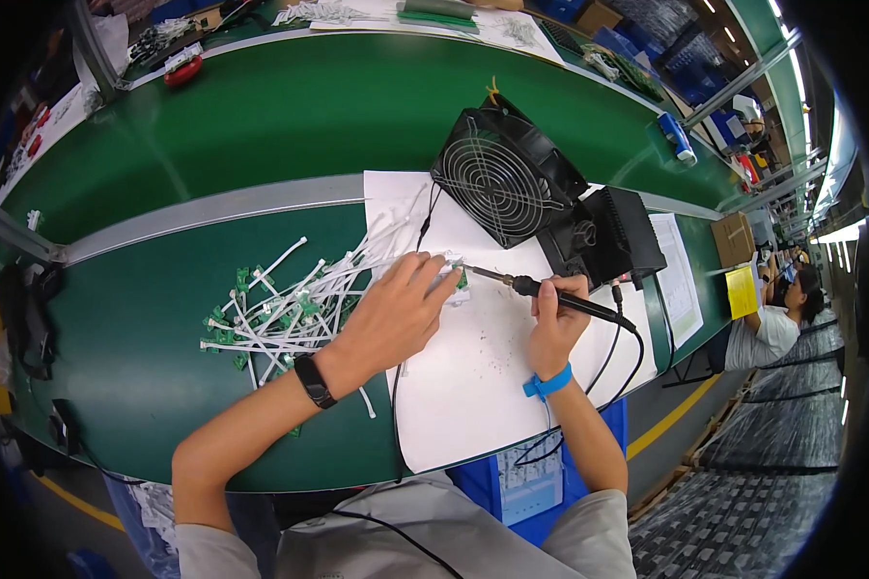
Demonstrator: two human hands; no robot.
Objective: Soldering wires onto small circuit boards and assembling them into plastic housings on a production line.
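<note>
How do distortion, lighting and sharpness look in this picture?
Head view: the grey rail bows and the corners fall black; head view: lamps at upper right glare white; head view: the soldering iron and right hand look fairly sharp.

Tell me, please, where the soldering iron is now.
In the head view, the soldering iron is right of centre, in the right hand, below the fan.
</note>
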